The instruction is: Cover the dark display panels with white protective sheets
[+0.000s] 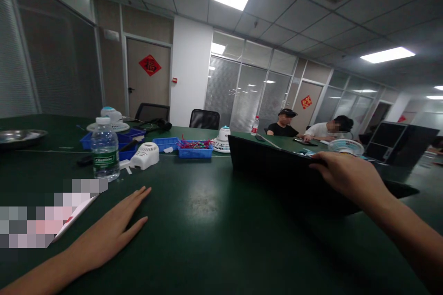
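Observation:
My right hand [346,177] pinches the upper edge of a thin, black, flat panel [277,170], thumb on the near side. The panel stands tilted over the green table [207,249], and its near face is too dark to show detail. Fingers stretched out, my left hand [110,226] lies on the tabletop and holds nothing. Close beyond it are a clear water bottle [105,152] with a green label and a white plastic housing [145,156]. A flat item [74,212], partly blurred out, lies left of that hand.
Blue trays [195,152], one filled with red wires, stand farther back beside a white fan-like part [222,140]. A metal dish [22,136] is at far left. Two people [282,124] sit across the table, near a black computer case [398,145]. Another white round part [346,146] sits behind my right hand.

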A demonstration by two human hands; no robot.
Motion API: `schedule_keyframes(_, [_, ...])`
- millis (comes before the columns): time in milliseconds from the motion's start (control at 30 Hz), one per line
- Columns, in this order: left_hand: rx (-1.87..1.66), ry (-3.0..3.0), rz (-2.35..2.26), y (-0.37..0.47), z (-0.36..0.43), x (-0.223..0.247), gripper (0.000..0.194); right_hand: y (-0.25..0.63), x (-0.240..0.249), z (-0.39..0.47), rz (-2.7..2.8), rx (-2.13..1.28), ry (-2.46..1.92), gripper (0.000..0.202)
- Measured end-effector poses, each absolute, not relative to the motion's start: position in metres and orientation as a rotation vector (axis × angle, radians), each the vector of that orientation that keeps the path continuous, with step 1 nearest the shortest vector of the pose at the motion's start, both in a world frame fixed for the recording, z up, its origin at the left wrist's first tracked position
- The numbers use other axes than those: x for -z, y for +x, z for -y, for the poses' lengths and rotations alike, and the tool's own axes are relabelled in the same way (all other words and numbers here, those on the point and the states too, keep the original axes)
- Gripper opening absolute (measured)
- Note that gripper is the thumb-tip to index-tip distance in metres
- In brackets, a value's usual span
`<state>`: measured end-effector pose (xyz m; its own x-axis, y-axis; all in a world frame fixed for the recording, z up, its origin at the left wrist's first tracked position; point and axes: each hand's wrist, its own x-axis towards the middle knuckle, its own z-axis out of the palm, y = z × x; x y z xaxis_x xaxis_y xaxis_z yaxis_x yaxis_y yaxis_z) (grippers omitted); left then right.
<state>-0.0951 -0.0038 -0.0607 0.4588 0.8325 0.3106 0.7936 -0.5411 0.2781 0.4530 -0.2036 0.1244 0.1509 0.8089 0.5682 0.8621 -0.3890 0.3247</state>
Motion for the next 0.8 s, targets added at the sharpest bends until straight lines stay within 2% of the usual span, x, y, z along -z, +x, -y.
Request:
schedule_keyframes(167, [-0.64,2.6,-1.455,-0.098,0.0,0.065,0.073,0.481,-0.128,0.201,1.649,1.13,-2.553,0.028])
schedule_keyframes(300, [-0.594,2.578,-1.466,-0.1,-0.002,0.067,0.073,0.49,-0.121,0.196,1.639,1.133,-2.596,0.021])
schedule_keyframes(467, [-0.659,2.577,-1.435,-0.103,-0.004,0.069,0.072,0.493,-0.115,0.19,1.641,1.127,-2.618,0.023])
schedule_keyframes(800, [-0.674,2.471,-1.457,-0.103,-0.011,0.076,0.073,0.417,-0.13,0.217,1.816,1.162,-2.295,0.026])
